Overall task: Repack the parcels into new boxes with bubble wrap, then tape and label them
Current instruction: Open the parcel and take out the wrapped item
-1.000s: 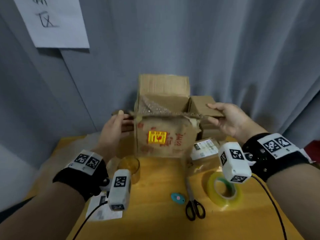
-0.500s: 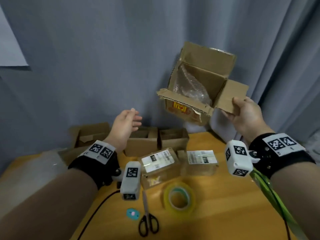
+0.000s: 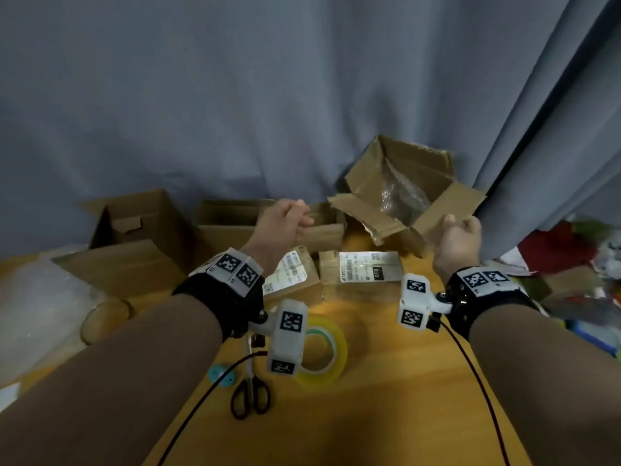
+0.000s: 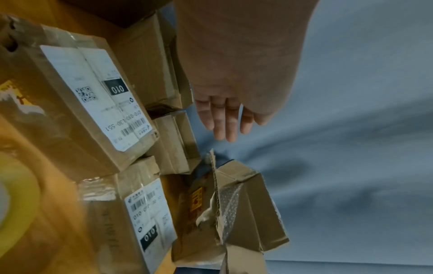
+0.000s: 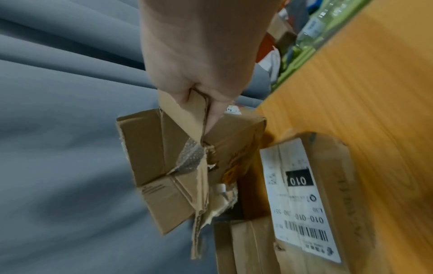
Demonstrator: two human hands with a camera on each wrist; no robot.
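Both forearms are bare, and each wrist wears a wide black band (image 3: 232, 302) topped by a white plate printed with two square black-and-white markers; the band on the right wrist (image 3: 470, 304) shows small metal studs along its edge. A white, boxy camera unit hangs from each band (the left one (image 3: 289, 334) longer, the right one (image 3: 415, 304) squarer), each carrying the same kind of markers on its faces; a thin black cable (image 3: 470, 375) trails from each unit back toward the body.

The scene is dim, with soft, cool light on the grey pleated curtain (image 3: 235, 112). A warm glow pools on the orange wooden counter (image 3: 386, 381) near the yellowish clear tape roll (image 3: 322, 351). Both wrist views smear with motion blur and bend strongly at their edges.
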